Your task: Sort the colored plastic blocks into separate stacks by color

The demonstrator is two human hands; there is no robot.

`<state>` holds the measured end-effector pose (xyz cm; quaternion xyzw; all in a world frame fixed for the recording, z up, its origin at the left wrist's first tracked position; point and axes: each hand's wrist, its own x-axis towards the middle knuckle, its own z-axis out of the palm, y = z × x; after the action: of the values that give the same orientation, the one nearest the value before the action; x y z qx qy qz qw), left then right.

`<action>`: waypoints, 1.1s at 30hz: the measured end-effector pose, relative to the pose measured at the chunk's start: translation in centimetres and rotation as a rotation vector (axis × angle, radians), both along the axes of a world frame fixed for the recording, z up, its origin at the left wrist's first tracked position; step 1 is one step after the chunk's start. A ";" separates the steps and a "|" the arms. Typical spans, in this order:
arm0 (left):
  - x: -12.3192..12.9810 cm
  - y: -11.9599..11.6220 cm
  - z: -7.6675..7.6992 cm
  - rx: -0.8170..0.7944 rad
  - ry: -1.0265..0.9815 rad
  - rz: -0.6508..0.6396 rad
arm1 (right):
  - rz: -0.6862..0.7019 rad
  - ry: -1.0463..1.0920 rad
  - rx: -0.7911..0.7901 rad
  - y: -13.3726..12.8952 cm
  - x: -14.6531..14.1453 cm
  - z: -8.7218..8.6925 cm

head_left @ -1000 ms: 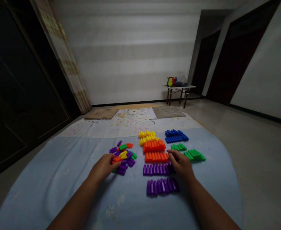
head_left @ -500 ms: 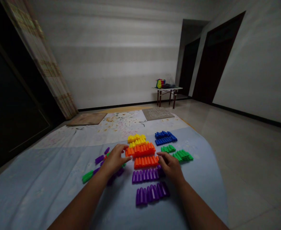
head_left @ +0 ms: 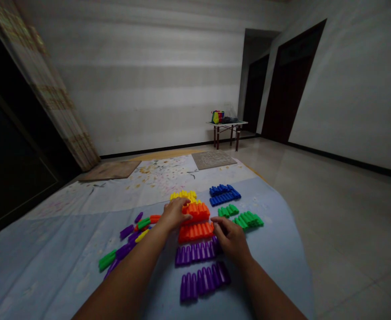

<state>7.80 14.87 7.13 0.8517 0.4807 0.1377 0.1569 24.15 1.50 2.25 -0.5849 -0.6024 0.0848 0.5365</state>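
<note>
Bullet-shaped plastic pieces lie in rows by colour on the light blue cloth. My left hand (head_left: 173,216) is at the left end of the upper orange pieces (head_left: 198,212), thumb in front and fingers over the top, hiding that end. My right hand (head_left: 230,238), fingers loosely curled, hovers by the right end of the lower orange row (head_left: 195,232); nothing shows in its grasp. Nearer me are a purple row (head_left: 195,253) and another purple row (head_left: 205,281). Yellow pieces (head_left: 183,195) sit behind the orange, partly covered by my left hand.
Blue pieces (head_left: 225,194) and green pieces (head_left: 248,220) lie to the right. A mixed heap (head_left: 127,246) is left of my left forearm. Two mats, one brown (head_left: 110,170) and one grey (head_left: 213,160), lie farther back. A small table (head_left: 227,123) stands by the wall.
My left hand has moved right, over the left end of the upper orange pieces. More of the mixed heap shows. The view has turned slightly right; the right hand stays near the orange rows.
</note>
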 end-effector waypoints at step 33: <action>-9.3 -13.5 -4.6 0.111 -0.382 0.048 | 0.039 -0.027 -0.090 -0.6 0.2 -1.3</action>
<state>-1.49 1.34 2.56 0.8057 0.4539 0.3268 0.1949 24.34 0.92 0.99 -0.5978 -0.6164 0.1143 0.4996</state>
